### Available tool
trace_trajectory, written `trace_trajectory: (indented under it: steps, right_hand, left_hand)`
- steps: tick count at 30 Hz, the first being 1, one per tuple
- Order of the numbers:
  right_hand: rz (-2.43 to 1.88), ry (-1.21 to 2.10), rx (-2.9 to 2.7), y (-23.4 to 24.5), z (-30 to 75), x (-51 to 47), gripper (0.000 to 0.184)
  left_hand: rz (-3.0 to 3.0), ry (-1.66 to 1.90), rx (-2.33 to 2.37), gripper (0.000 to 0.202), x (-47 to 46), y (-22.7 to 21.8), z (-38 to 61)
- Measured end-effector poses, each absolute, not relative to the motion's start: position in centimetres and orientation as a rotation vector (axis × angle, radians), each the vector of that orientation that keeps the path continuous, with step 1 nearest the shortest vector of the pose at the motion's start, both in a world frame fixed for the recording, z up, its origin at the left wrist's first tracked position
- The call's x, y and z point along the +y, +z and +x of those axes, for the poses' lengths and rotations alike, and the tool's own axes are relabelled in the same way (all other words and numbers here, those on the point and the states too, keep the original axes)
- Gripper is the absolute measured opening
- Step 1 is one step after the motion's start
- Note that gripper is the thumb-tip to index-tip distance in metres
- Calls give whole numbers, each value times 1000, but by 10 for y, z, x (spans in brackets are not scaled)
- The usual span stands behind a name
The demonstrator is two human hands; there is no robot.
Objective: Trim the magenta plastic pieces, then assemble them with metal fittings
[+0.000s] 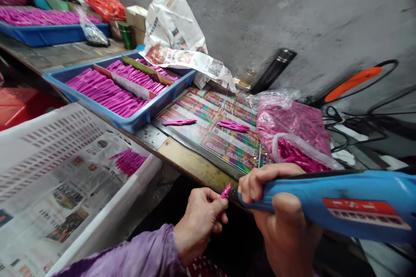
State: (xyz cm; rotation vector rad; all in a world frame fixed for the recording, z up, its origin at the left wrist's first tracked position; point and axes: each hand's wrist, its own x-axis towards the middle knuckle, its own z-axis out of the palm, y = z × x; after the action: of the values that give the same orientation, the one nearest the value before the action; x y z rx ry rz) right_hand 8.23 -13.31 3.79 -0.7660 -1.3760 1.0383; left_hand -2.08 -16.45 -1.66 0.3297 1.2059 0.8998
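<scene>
My left hand, in a purple sleeve, pinches a small pink plastic piece just below the table's front edge. My right hand is wrapped round a blue hand-held power tool, whose dark tip touches the pink piece. On the printed colourful sheet lie a single pink piece and a small pile of pink pieces. To the right of them sits a clear plastic bag full of pink parts.
A blue tray holds rows of pink pieces. A white basket lined with newspaper holds a few more at lower left. A second blue tray, crumpled newspaper, cables and a grey wall stand behind.
</scene>
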Motion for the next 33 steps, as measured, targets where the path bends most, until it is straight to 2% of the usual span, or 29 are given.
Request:
trace_trajectory:
  steps: [10, 12, 16, 19, 24, 29, 33]
  right_hand:
    - [-706, 1050, -1225, 52, 90, -149, 41]
    - [-731, 1039, -1194, 57, 95, -153, 44]
    - [-738, 1005, -1166, 60, 107, -153, 48]
    - [-732, 992, -1150, 55, 113, -149, 46]
    - [-693, 981, -1171, 47, 120, -145, 33]
    - [-681, 963, -1158, 43, 126, -139, 30]
    - [-660, 958, -1163, 36, 131, -134, 29]
  left_hand:
    - [593, 804, 1259, 3, -171, -28, -28]
    - [871, 824, 1340, 3, -172, -28, -38]
    - [1793, 971, 1583, 13, -154, -20, -71]
    - [2171, 666, 1966, 19, -121, -12, -99]
    - [2286, 496, 2162, 23, -70, -9, -135]
    - [2369, 422, 2206, 27, -44, 1, -141]
    - [2451, 390, 2090, 23, -24, 18, -112]
